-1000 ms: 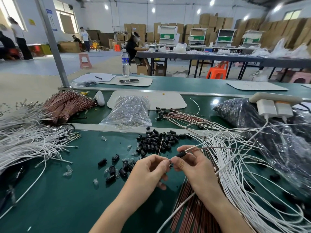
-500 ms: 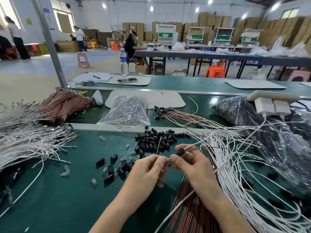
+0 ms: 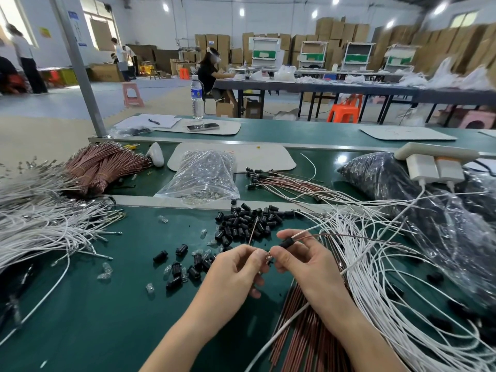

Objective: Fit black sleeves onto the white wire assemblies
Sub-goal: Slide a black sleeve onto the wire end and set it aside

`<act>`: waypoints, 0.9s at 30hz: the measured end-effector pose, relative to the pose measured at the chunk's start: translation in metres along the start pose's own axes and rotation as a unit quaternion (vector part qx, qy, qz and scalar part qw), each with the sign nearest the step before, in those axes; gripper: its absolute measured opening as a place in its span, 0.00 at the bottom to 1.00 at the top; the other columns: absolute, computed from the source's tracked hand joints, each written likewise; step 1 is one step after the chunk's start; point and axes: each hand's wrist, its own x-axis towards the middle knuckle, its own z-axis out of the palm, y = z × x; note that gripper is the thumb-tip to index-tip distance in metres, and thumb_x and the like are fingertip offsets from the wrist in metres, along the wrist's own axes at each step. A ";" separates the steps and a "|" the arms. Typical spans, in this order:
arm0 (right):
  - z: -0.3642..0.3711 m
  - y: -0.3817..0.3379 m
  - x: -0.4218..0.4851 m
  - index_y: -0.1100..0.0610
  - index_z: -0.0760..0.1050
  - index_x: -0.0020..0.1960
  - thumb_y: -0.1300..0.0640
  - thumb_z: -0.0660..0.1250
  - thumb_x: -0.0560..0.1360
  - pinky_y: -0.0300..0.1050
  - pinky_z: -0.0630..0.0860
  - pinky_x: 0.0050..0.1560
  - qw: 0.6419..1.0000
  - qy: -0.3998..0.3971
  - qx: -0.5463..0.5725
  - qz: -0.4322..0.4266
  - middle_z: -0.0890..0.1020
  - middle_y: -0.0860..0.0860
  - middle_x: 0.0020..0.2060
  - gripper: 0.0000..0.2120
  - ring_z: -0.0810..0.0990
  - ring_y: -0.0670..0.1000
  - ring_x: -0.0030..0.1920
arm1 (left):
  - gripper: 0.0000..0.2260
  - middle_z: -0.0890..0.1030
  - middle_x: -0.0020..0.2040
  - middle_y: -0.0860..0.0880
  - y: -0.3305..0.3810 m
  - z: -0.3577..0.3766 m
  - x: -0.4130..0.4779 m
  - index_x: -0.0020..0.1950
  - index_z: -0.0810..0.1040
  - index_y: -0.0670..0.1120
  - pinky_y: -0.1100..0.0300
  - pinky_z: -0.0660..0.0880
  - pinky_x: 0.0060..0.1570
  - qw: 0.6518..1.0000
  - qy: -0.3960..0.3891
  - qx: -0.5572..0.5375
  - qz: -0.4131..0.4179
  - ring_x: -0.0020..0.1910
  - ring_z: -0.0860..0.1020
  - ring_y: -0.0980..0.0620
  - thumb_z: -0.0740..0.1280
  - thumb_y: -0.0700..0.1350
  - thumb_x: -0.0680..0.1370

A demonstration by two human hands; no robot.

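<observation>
The right grip (image 3: 303, 261) pinches a black sleeve (image 3: 286, 242) on its wire (image 3: 304, 233), while the left grip (image 3: 239, 267) just beside it pinches the wire tip (image 3: 267, 255).

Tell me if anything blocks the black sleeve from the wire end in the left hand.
Nothing visible does. The right hand grips the black sleeve right beside the left hand, which pinches the wire end; no object lies between.

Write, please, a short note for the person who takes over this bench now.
Left hand: fingers pinch the wire end beside the sleeve.
Right hand: pinches a black sleeve, wires leaving its far end.
Loose sleeves lie heaped just beyond the hands; white wires are piled at right.
Done: this sleeve appears to be on its wire. Left: seating it seems unfinished; many wires wait.
</observation>
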 end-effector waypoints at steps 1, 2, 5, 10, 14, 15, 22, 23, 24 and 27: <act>0.000 0.000 0.000 0.43 0.81 0.51 0.58 0.75 0.74 0.34 0.77 0.45 1.000 -0.001 -0.004 -0.001 0.83 0.49 0.33 0.11 0.82 0.46 0.36 | 0.09 0.83 0.40 0.52 0.000 0.000 0.000 0.47 0.84 0.50 0.61 0.79 0.36 1.000 0.000 0.000 -0.002 0.37 0.81 0.53 0.65 0.46 0.83; 0.000 0.000 0.000 0.41 0.80 0.50 0.58 0.75 0.74 0.34 0.77 0.45 1.000 -0.002 -0.007 -0.002 0.83 0.49 0.33 0.12 0.82 0.46 0.36 | 0.09 0.84 0.40 0.52 -0.001 0.000 0.001 0.47 0.84 0.49 0.60 0.79 0.36 1.000 -0.001 -0.001 -0.003 0.37 0.81 0.53 0.65 0.46 0.83; 0.000 -0.001 0.000 0.39 0.80 0.50 0.53 0.75 0.72 0.34 0.77 0.45 1.000 0.001 -0.007 -0.001 0.83 0.49 0.34 0.11 0.82 0.46 0.37 | 0.08 0.84 0.40 0.52 -0.001 -0.001 0.002 0.48 0.84 0.49 0.60 0.79 0.36 1.000 0.002 -0.018 -0.009 0.37 0.81 0.54 0.66 0.45 0.82; 0.001 0.000 -0.001 0.39 0.80 0.50 0.52 0.75 0.72 0.35 0.78 0.46 1.000 0.007 -0.015 -0.005 0.84 0.49 0.35 0.11 0.83 0.46 0.38 | 0.05 0.84 0.40 0.51 -0.002 -0.003 0.004 0.51 0.84 0.46 0.61 0.78 0.36 0.999 0.001 -0.044 -0.020 0.36 0.81 0.54 0.68 0.43 0.81; 0.001 -0.001 -0.001 0.41 0.81 0.50 0.57 0.75 0.73 0.34 0.78 0.45 1.000 0.010 -0.014 -0.004 0.84 0.50 0.35 0.12 0.83 0.46 0.37 | 0.04 0.85 0.42 0.51 -0.002 -0.004 0.003 0.52 0.83 0.47 0.61 0.79 0.37 1.000 -0.006 -0.026 -0.016 0.38 0.81 0.55 0.68 0.44 0.81; 0.001 -0.001 -0.001 0.42 0.81 0.50 0.57 0.75 0.74 0.34 0.78 0.45 1.000 0.009 -0.012 -0.001 0.84 0.50 0.34 0.11 0.83 0.46 0.37 | 0.04 0.85 0.42 0.52 -0.001 -0.003 0.002 0.51 0.83 0.48 0.62 0.79 0.37 1.000 -0.004 -0.012 -0.010 0.38 0.82 0.55 0.68 0.44 0.81; 0.000 0.000 0.000 0.48 0.80 0.58 0.55 0.76 0.70 0.35 0.78 0.44 0.999 0.002 0.028 0.034 0.83 0.51 0.33 0.16 0.82 0.47 0.36 | 0.05 0.85 0.42 0.52 -0.003 -0.001 -0.001 0.49 0.83 0.51 0.64 0.78 0.36 0.999 0.010 0.040 0.022 0.38 0.81 0.57 0.68 0.46 0.81; 0.000 -0.001 0.000 0.47 0.80 0.58 0.54 0.76 0.70 0.37 0.79 0.44 0.999 0.001 0.032 0.034 0.84 0.52 0.34 0.17 0.83 0.48 0.37 | 0.05 0.84 0.42 0.52 -0.003 -0.001 -0.001 0.49 0.83 0.51 0.64 0.77 0.36 0.999 0.009 0.039 0.020 0.38 0.81 0.57 0.68 0.46 0.81; 0.000 -0.001 0.000 0.46 0.80 0.59 0.54 0.76 0.69 0.38 0.80 0.45 0.999 -0.001 0.037 0.033 0.84 0.53 0.35 0.19 0.83 0.48 0.38 | 0.05 0.84 0.41 0.52 -0.003 0.000 -0.001 0.48 0.83 0.51 0.64 0.77 0.36 0.999 0.010 0.038 0.020 0.38 0.81 0.57 0.68 0.47 0.81; 0.001 -0.002 -0.001 0.45 0.80 0.61 0.51 0.75 0.70 0.39 0.81 0.46 0.998 -0.016 0.045 0.036 0.85 0.53 0.39 0.20 0.84 0.48 0.41 | 0.05 0.84 0.40 0.52 -0.002 0.001 -0.001 0.48 0.83 0.52 0.64 0.77 0.35 0.998 0.025 0.043 0.037 0.37 0.81 0.57 0.68 0.48 0.81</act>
